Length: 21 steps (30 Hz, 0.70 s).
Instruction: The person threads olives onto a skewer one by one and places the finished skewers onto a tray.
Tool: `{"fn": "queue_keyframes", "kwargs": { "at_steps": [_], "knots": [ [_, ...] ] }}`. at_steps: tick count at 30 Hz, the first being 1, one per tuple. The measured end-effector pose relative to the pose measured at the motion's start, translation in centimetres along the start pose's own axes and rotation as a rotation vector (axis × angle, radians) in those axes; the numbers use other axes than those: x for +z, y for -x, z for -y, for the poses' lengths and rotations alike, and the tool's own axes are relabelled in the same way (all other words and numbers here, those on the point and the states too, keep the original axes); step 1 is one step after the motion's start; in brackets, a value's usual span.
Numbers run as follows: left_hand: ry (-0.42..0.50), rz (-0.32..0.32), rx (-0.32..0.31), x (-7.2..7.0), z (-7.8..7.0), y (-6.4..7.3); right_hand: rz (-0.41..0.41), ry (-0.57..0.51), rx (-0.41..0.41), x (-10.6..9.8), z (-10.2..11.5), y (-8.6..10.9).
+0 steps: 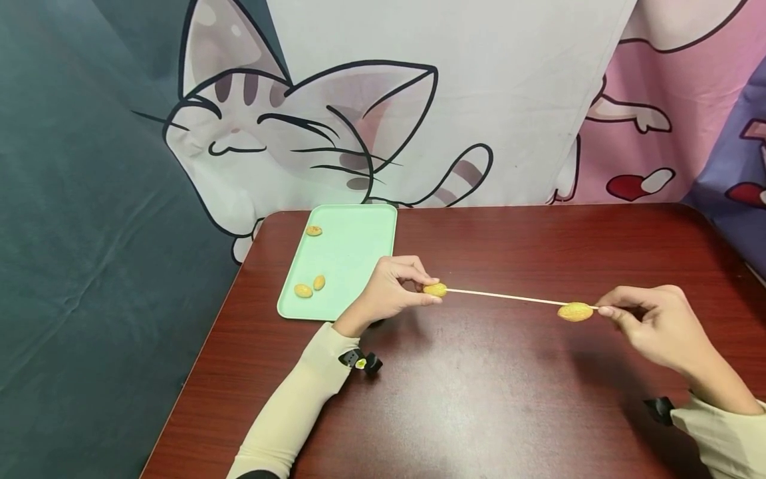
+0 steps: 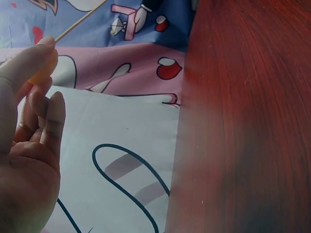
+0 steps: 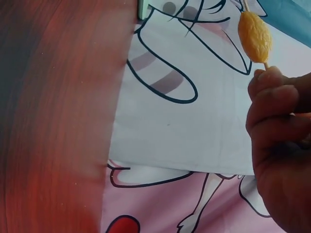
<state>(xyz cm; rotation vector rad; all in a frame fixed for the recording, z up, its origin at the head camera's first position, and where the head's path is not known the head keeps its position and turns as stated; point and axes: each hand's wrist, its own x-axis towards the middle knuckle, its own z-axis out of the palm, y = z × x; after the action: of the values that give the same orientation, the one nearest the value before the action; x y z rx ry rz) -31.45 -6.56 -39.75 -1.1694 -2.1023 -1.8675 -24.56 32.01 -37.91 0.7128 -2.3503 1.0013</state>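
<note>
A thin wooden skewer (image 1: 509, 296) stretches between both hands above the table. At its left end, my left hand (image 1: 391, 286) pinches a yellow oval fruit (image 1: 435, 290) between thumb and fingers; the stick's tip meets this fruit. My right hand (image 1: 655, 326) pinches the skewer's other end. Just beside those fingertips, a second wrinkled yellow fruit (image 1: 576, 312) sits on the stick. The right wrist view shows the stick coming out at both ends of that fruit (image 3: 254, 37). In the left wrist view, the thumb partly hides the other fruit (image 2: 46, 68).
A light green tray (image 1: 353, 253) lies at the table's back left, just beyond my left hand. On it are two yellow fruits (image 1: 303, 291) near the front and a browner one (image 1: 314, 231) farther back. A cat-patterned cloth (image 1: 509, 100) hangs behind the dark red table (image 1: 479, 412).
</note>
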Motion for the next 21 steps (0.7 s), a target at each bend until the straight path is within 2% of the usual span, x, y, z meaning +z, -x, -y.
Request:
{"fn": "queue_keyframes", "kwargs": {
  "at_steps": [4, 8, 21],
  "knots": [
    [-0.024, 0.026, 0.017, 0.03, 0.02, -0.14, 0.036, -0.026, 0.04, 0.0, -0.21, 0.09],
    [-0.033, 0.035, 0.008, 0.07, 0.09, -0.18, 0.033, -0.026, 0.042, -0.01, -0.34, 0.11],
    [-0.019, -0.007, -0.058, 0.48, -0.34, -0.05, -0.111, 0.049, -0.135, 0.27, -0.98, 0.27]
  ]
}}
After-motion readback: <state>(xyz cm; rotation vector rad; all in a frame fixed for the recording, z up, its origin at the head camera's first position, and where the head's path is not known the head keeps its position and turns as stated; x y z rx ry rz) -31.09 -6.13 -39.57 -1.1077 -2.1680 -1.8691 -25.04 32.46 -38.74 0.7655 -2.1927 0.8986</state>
